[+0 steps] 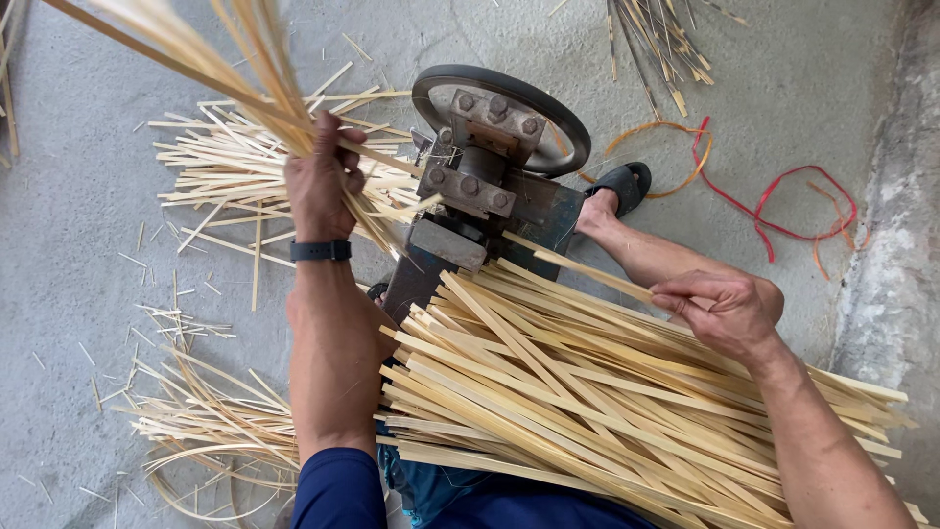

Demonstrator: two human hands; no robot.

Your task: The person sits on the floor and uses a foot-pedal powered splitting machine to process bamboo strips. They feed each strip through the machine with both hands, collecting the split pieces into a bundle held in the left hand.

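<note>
Bamboo strips (607,392) are lying stacked across the person's lap, just on the near side of the splitting machine (490,167), keeping stock within reach of the feed. The right hand (720,309) is pinching a single strip (578,266), aiming its end at the machine. Beyond the machine, the left hand (318,181) is closing around a bundle of thin slivers (235,59), holding them clear of the floor (78,264).
</note>
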